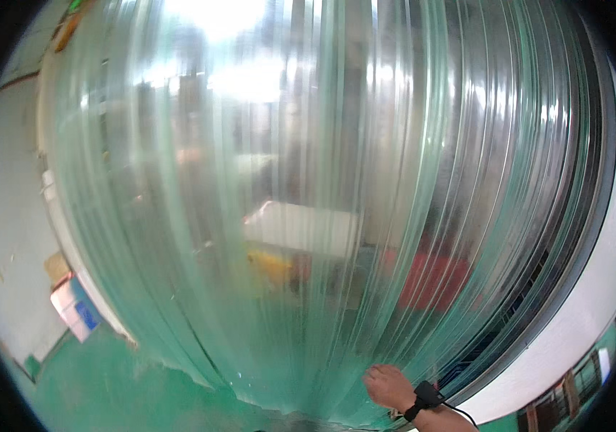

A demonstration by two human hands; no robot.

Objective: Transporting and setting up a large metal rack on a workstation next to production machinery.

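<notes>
A strip curtain [336, 158] of clear, greenish plastic hangs in front of me and fills most of the head view. My right hand [387, 387] comes in at the lower right, close against the lower part of the strips. Its fingers look curled in, with the back of the hand showing; whatever they hold, if anything, is hidden. A black band with a small dark device [426, 398] and a cable sits on the wrist. My left hand is out of the picture.
Blurred behind the strips are a white box-like shape [304, 229], a yellow thing [270, 266] and a red one [434, 281]. A white wall with boxes [76, 306] at its foot stands left. The floor [128, 385] is green. A pale wall [538, 360] curves along the right.
</notes>
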